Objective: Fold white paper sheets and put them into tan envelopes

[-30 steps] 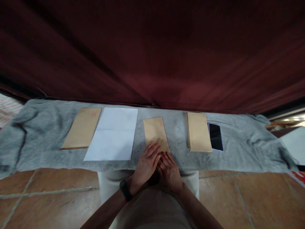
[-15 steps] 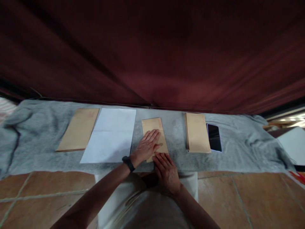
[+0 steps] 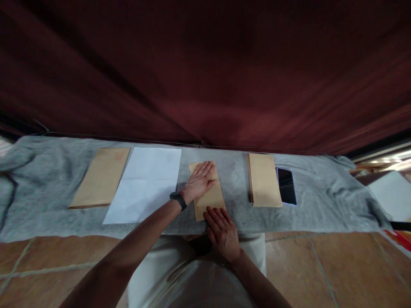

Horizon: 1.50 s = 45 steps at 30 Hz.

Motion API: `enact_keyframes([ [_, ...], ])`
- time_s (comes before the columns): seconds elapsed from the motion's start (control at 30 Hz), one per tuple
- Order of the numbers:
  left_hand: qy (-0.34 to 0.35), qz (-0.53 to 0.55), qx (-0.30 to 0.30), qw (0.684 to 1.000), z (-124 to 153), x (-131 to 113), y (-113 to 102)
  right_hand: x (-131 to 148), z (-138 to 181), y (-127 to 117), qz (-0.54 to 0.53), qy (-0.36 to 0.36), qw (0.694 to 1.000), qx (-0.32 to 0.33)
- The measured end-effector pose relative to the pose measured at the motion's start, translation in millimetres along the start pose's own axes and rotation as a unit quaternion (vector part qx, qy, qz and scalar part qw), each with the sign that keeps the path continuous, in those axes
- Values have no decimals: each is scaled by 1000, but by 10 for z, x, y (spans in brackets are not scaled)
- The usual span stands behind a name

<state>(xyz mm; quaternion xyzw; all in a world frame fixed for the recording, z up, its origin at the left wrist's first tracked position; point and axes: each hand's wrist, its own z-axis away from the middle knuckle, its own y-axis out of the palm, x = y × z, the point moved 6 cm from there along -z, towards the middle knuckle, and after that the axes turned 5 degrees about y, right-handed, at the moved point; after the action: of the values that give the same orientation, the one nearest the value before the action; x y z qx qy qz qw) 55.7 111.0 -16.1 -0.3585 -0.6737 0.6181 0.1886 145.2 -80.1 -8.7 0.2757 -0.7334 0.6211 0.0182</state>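
Note:
A brown envelope (image 3: 210, 197) lies in the middle of a grey cloth (image 3: 48, 201). My left hand (image 3: 199, 181) lies flat and open on the envelope's far end, with a black band on the wrist. At the near end of the envelope my right hand (image 3: 222, 232) presses flat, fingers together and stretched out. To the left lie a white sheet of paper (image 3: 144, 184) and another brown envelope (image 3: 100, 177). On the right sits a stack of brown envelopes (image 3: 263, 179).
A black phone (image 3: 285, 186) lies just right of the stack. A dark red curtain (image 3: 205, 72) hangs behind the cloth. Tiled floor (image 3: 337, 269) shows in front, and a white object (image 3: 391, 194) sits at the far right edge.
My left hand has slid away from me along the middle envelope, from its near end to its far end. My right hand has stayed at the near edge.

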Motion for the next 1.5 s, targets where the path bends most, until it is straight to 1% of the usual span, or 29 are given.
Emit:
enact_keyframes([
  [0.07,28,5,6,1000,32,-141,7,1,-3,-2,-5,2,1000,-2],
  [0.17,88,14,28,996,121,-371,32,2,-9,-3,-12,2,1000,-7],
  [0.27,117,16,43,992,171,-438,44,0,-13,-5,-15,0,1000,-10],
  [0.33,116,17,42,992,150,-373,35,-1,-13,-2,-15,-2,1000,-8],
  [0.5,88,12,31,996,-9,-75,14,-8,0,16,-10,-3,1000,-3],
  [0.63,77,11,26,997,-117,112,18,-14,8,29,-6,-5,1000,-3],
  [0.73,55,11,19,998,-151,199,11,-11,1,18,-7,-5,1000,-8],
  [0.8,34,10,20,999,-126,194,8,-8,-7,7,-8,-3,1000,-12],
  [0.9,29,11,18,999,25,21,-9,-8,-9,3,-10,-1,1000,-17],
  [1.0,66,21,10,998,304,-302,-46,-17,2,5,-16,3,999,-28],
  [1.07,80,28,19,996,503,-482,-63,-18,11,0,-23,3,999,-39],
  [1.17,79,32,23,996,701,-594,-92,-12,15,-10,-30,3,999,-42],
  [1.27,63,32,21,997,724,-509,-91,-17,8,-22,-33,12,999,-36],
  [1.5,19,16,-19,999,467,-75,-68,-18,-4,-25,-44,5,999,-29],
])
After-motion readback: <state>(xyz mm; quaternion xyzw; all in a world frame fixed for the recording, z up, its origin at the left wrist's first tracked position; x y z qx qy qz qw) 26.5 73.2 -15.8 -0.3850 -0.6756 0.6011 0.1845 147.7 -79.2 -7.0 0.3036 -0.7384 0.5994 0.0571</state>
